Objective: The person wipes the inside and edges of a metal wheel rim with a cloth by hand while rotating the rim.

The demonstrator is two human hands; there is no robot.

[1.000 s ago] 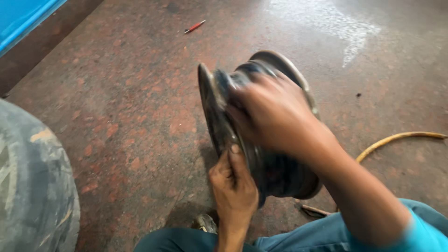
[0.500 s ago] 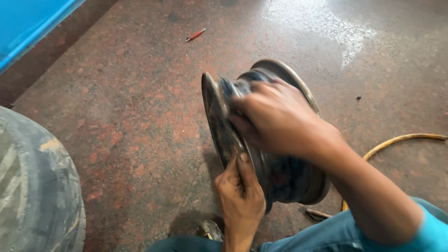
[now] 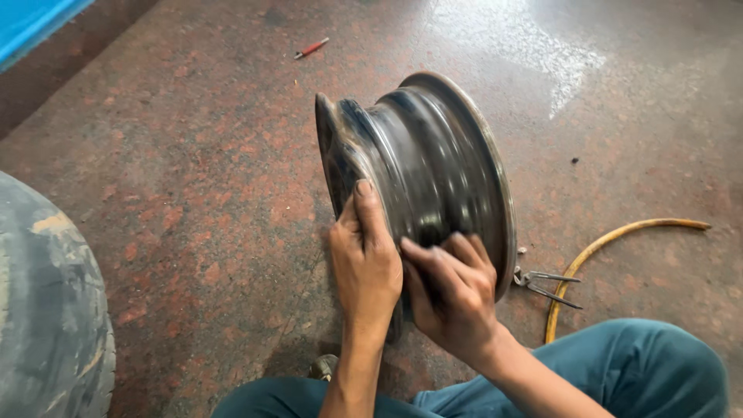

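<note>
A bare dark steel wheel rim stands upright on its edge on the reddish stone floor, right in front of me. My left hand grips the rim's near-left flange, thumb up along the edge. Against the barrel, low on the near side, rests my right hand, its fingers spread over the metal. The rim looks blurred, as if it is turning.
A worn tyre lies at the left edge. Pliers and a yellow hose lie on the floor right of the rim. A small red tool lies far back. My legs in teal trousers are at the bottom.
My right hand has come down from the top of the rim to its lower near side. The left hand has kept its hold on the flange.
</note>
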